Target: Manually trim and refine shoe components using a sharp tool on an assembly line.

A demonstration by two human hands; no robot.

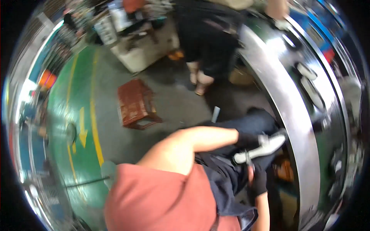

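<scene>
A pale grey-white shoe (pixel 266 149) with a dark end lies across my lap, tilted up toward the right. My left hand (pixel 249 139), in a black glove, is closed on its far side. My right hand (pixel 259 181), also black-gloved, is just below the shoe's left end, its fingers curled. A small reddish shape shows at that hand; blur hides whether it is a fingertip or a held item. Dark trousers and a dark apron (pixel 225 173) lie under my hands.
A metal-edged conveyor line (pixel 304 142) curves along my right, carrying several shoes (pixel 311 92). A brown stool (pixel 135 103) stands ahead left. Another person in dark clothes (pixel 208 36) stands ahead by the line. A pale cart or bin (pixel 144 56) holds items. Yellow lines mark the green floor (pixel 83 104).
</scene>
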